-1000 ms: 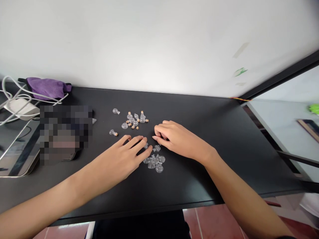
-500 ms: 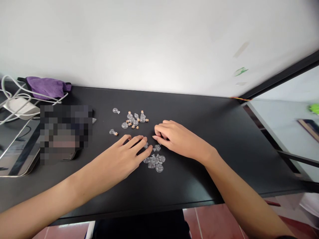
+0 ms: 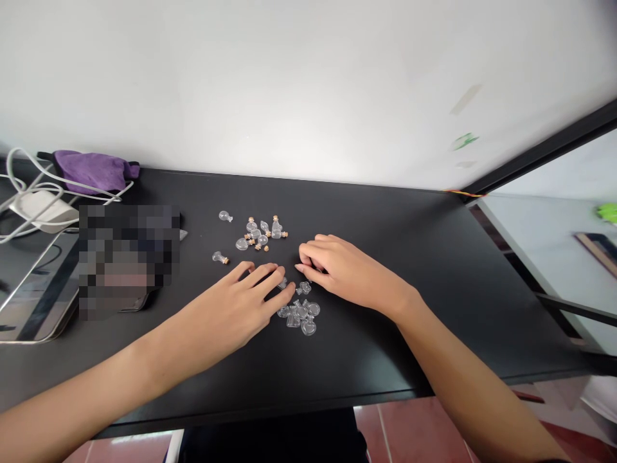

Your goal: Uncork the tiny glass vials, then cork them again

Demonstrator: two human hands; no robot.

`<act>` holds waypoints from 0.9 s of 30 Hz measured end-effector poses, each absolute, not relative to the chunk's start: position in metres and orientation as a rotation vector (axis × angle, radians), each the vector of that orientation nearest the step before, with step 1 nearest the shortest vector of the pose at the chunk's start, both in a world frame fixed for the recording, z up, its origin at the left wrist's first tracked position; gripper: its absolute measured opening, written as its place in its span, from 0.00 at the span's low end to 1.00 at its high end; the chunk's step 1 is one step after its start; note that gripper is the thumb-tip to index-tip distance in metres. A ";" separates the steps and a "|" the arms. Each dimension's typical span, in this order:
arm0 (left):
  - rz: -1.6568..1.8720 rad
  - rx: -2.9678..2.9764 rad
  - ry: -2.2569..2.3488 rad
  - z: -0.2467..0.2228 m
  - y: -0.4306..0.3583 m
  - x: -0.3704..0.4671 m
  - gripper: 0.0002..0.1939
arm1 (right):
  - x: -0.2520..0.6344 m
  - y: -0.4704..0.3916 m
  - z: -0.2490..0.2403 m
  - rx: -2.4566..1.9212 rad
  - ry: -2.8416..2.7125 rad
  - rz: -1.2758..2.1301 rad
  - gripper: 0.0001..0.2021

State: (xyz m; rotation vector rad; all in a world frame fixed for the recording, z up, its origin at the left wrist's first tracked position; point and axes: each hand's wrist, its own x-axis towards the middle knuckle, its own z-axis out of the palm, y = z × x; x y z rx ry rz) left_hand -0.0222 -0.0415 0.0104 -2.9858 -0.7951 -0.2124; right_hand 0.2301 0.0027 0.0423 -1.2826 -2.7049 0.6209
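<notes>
Several small clear glass bottles (image 3: 301, 311) without stoppers lie in a cluster on the black table, just below my hands. My left hand (image 3: 250, 292) rests palm down with its fingers spread, partly covering a bottle (image 3: 283, 283) under its fingertips. To the right, my right hand (image 3: 337, 262) has its fingers curled and thumb stretched forward, near a flower-shaped bottle (image 3: 304, 288); anything beneath its fingers is hidden. Farther back sits a group of corked bottles (image 3: 255, 235) with a loose cork (image 3: 266, 248). A corked bottle (image 3: 218, 257) and an uncorked one (image 3: 224, 216) lie apart on the left.
On the left are a tablet-like device (image 3: 38, 289), a blurred-out object (image 3: 128, 257), a white adapter (image 3: 43, 209) with tangled cables, and a purple cloth pouch (image 3: 96, 170). A white wall (image 3: 289, 83) borders the black table (image 3: 385, 225) behind.
Both hands hold nearly the same pose and place. The whole view has shifted very slightly; the bottles lie where they were.
</notes>
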 end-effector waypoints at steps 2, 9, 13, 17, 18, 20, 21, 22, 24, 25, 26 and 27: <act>-0.199 -2.983 -0.789 0.011 -0.041 -0.022 0.24 | 0.230 0.003 0.042 -1.282 -2.705 0.618 0.15; -0.164 -2.966 -0.783 0.012 -0.042 -0.021 0.23 | 0.231 0.003 0.041 -1.284 -2.703 0.618 0.14; -0.164 -2.958 -0.782 0.011 -0.042 -0.022 0.24 | 0.231 0.002 0.041 -1.286 -2.701 0.624 0.14; -0.179 -2.964 -0.789 0.011 -0.041 -0.022 0.24 | 0.231 0.002 0.041 -1.288 -2.700 0.624 0.15; -0.181 -2.965 -0.791 0.011 -0.041 -0.022 0.24 | 0.231 0.002 0.041 -1.287 -2.701 0.625 0.15; -0.176 -2.968 -0.789 0.011 -0.041 -0.022 0.24 | 0.231 0.002 0.041 -1.288 -2.701 0.629 0.14; -0.171 -2.968 -0.788 0.012 -0.041 -0.022 0.24 | 0.231 0.002 0.041 -1.289 -2.700 0.631 0.14; -0.165 -2.966 -0.784 0.012 -0.041 -0.022 0.24 | 0.231 0.002 0.042 -1.292 -2.699 0.633 0.14; -0.149 -2.964 -0.779 0.013 -0.041 -0.022 0.24 | 0.230 0.002 0.042 -1.295 -2.697 0.638 0.14; -0.146 -2.963 -0.779 0.013 -0.041 -0.022 0.24 | 0.230 0.002 0.042 -1.296 -2.697 0.640 0.14; -0.148 -2.963 -0.779 0.014 -0.041 -0.022 0.24 | 0.230 0.002 0.042 -1.297 -2.696 0.641 0.14; -0.149 -2.965 -0.782 0.014 -0.041 -0.022 0.24 | 0.230 0.002 0.042 -1.296 -2.696 0.641 0.14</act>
